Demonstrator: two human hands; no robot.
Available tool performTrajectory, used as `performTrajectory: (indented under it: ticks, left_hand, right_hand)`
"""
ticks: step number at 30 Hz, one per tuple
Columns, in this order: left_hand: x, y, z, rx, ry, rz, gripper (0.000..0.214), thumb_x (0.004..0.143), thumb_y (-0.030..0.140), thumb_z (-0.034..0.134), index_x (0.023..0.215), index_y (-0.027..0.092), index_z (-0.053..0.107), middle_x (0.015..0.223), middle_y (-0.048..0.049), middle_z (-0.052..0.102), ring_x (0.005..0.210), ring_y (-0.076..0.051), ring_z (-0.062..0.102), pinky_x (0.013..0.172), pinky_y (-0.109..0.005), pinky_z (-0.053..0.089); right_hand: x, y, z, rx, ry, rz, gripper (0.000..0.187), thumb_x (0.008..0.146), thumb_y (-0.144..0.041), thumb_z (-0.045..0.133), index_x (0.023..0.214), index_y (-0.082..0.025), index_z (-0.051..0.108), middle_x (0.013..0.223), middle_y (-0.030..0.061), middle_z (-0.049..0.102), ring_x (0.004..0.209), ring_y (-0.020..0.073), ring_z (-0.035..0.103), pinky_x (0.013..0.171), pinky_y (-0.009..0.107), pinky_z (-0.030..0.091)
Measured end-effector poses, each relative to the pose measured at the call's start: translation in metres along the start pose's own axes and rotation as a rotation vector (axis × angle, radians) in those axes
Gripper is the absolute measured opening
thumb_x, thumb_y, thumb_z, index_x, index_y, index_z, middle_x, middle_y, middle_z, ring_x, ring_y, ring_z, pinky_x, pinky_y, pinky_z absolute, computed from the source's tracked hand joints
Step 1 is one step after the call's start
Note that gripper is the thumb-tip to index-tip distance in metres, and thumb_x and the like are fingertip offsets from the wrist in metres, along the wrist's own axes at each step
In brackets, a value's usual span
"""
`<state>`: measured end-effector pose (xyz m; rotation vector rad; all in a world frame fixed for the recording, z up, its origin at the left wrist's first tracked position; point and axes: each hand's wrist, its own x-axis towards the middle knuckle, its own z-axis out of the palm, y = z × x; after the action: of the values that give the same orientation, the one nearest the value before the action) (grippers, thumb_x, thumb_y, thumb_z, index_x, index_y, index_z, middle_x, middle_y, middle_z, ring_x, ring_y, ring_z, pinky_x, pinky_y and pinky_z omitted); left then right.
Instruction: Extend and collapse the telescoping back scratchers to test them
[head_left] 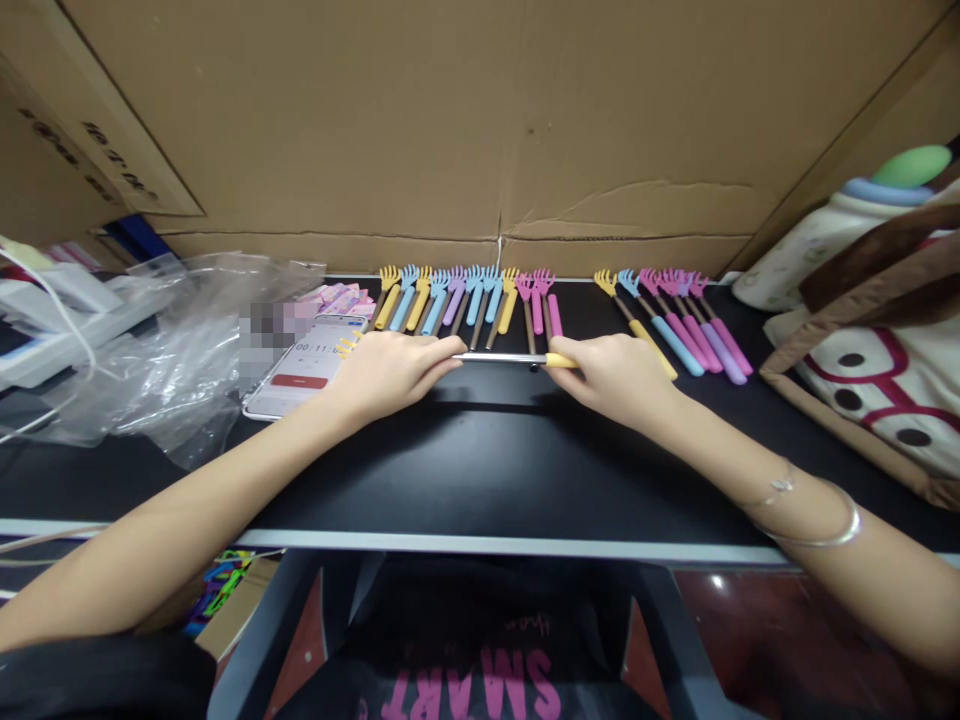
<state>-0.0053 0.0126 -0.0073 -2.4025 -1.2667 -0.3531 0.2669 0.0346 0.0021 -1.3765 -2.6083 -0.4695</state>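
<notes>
Both hands hold one telescopic back scratcher (pixel 504 358) level above the black table (pixel 480 470). My left hand (pixel 390 372) is closed round its claw end; yellow claw tips show at the left of the hand. My right hand (pixel 611 378) grips its yellow handle. A bare metal rod stretches between the hands. Behind them, a row of several scratchers (pixel 465 300) in yellow, blue, purple and pink lies side by side. A second group of scratchers (pixel 679 320) lies to the right.
A phone (pixel 307 375) showing a timer lies left of my left hand, beside clear plastic bags (pixel 172 340). Cardboard (pixel 480 120) walls the back. A patterned bag (pixel 877 330) stands at the right edge. White devices (pixel 60 310) sit at far left.
</notes>
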Motion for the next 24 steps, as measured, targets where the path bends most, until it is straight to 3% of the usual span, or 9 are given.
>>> performTrajectory:
  ticks: [4, 15, 24]
  left_hand:
    - [0.0003, -0.0005, 0.0017, -0.019, 0.004, 0.007, 0.037, 0.098, 0.042, 0.029, 0.099, 0.025, 0.062, 0.086, 0.0001, 0.072, 0.066, -0.017, 0.065, 0.050, -0.025, 0.030]
    - [-0.0002, -0.0040, 0.0023, 0.019, 0.172, 0.040, 0.042, 0.097, 0.047, 0.032, 0.095, 0.025, 0.068, 0.077, -0.0022, 0.069, 0.065, -0.015, 0.062, 0.048, -0.025, 0.027]
    - [0.0002, -0.0041, 0.0011, 0.042, 0.127, 0.064, 0.041, 0.097, 0.045, 0.033, 0.093, 0.024, 0.067, 0.076, -0.0025, 0.069, 0.063, -0.014, 0.060, 0.048, -0.025, 0.023]
  right_hand:
    - [0.0002, 0.0003, 0.0030, 0.099, -0.073, 0.005, 0.028, 0.088, -0.041, 0.038, 0.075, -0.021, 0.054, 0.063, 0.0018, 0.057, 0.054, 0.0131, 0.048, 0.051, 0.024, 0.015]
    - [0.0063, 0.0038, 0.0012, 0.530, -0.235, -0.034, 0.035, 0.086, -0.045, 0.038, 0.062, -0.020, 0.033, 0.057, -0.0023, 0.043, 0.053, 0.0088, 0.035, 0.055, 0.022, 0.024]
    - [0.0011, -0.0027, 0.0023, 0.118, -0.174, 0.004, 0.025, 0.087, -0.039, 0.039, 0.076, -0.022, 0.053, 0.067, 0.0016, 0.058, 0.059, 0.0137, 0.050, 0.052, 0.024, 0.017]
